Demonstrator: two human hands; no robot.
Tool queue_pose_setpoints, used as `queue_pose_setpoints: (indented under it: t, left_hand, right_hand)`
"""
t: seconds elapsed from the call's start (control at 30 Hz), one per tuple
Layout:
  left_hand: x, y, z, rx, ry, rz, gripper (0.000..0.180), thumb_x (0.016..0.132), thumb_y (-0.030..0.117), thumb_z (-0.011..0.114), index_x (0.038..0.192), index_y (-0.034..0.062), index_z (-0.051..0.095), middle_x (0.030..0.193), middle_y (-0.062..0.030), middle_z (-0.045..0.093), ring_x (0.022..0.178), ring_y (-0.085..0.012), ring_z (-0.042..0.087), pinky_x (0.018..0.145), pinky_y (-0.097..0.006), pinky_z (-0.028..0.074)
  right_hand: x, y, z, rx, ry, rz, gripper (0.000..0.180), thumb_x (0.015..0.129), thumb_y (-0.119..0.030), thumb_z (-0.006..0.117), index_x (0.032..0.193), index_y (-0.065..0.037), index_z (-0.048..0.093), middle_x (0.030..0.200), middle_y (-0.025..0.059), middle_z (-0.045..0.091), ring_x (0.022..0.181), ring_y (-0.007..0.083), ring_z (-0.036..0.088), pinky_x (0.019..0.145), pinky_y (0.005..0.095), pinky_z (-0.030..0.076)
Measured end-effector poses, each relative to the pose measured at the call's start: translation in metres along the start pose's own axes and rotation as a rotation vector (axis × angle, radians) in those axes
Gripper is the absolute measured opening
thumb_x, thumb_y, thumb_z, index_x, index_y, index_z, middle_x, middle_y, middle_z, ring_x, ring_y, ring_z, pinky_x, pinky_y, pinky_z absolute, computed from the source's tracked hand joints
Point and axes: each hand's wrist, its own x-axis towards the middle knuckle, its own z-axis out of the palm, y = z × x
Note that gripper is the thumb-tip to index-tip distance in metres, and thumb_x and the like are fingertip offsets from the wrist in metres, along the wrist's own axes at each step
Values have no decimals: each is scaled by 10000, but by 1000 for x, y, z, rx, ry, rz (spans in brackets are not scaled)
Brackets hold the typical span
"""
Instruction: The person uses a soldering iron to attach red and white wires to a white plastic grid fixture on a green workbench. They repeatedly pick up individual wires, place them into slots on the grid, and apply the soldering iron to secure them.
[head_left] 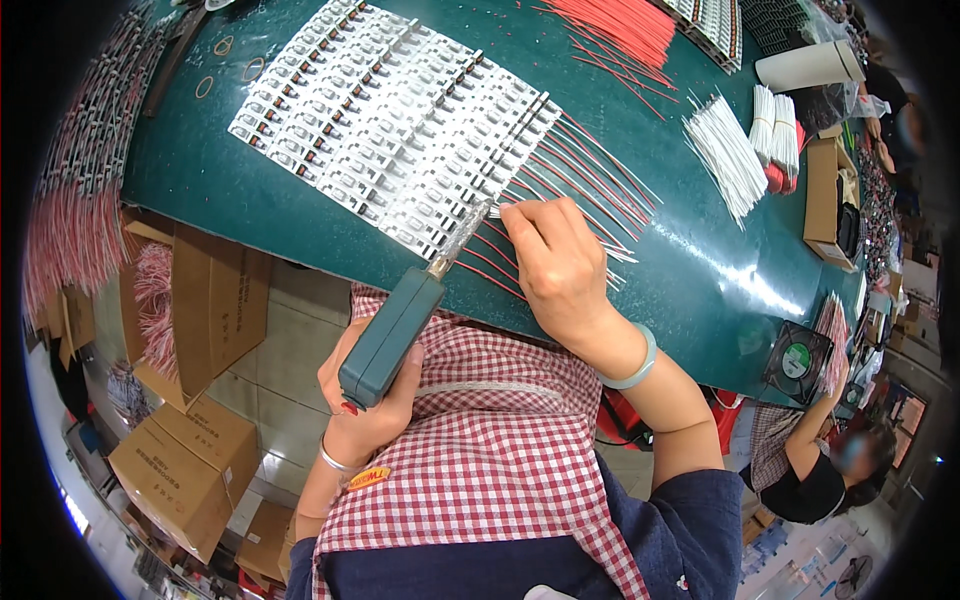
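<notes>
My left hand (400,392) is wrapped around the boxy green handle of a soldering iron (392,335). Its metal tip reaches up to the near right edge of a panel of white circuit boards (400,130), close to my right fingertips. My right hand (557,255) is closed in a pinch at that same edge, on what looks like a thin white wire (495,211); the fingers partly hide it. Red and white wires (600,180) stick out to the right from the panel's edge, some passing beneath my right hand.
Loose red wires (625,35) and white wires (722,155) lie on the green table (700,300). A white cylinder (810,65) and a cardboard box (825,200) stand at right. Wired strips (85,200) hang at left above cartons (185,470). A co-worker (815,460) sits at lower right.
</notes>
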Motion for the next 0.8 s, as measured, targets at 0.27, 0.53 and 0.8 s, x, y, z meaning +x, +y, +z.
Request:
queue_pose_setpoints:
  t: [0.27,0.53,0.8]
  left_hand:
    - [-13,-13,1,-27,35,-31,245,768,0,751,1000,-59,695,942,-175,698,773,-249,704,676,-302,553]
    - [-13,-7,-2,-57,71,-19,242,802,40,761,1016,-54,699,941,-176,700,765,-243,701,653,-296,545]
    - [-20,-11,-5,-22,56,-35,242,780,19,762,999,-61,696,963,-187,700,805,-282,705,708,-322,555]
  right_hand:
    - [-1,0,1,-8,-1,5,293,683,6,660,972,51,674,899,104,618,775,238,574,605,310,499]
    - [-1,1,2,-12,6,11,277,698,-7,664,969,46,670,901,105,615,784,239,578,613,320,501]
    - [-5,-9,-1,60,30,9,294,694,30,685,987,47,671,913,108,639,776,244,593,618,331,505]
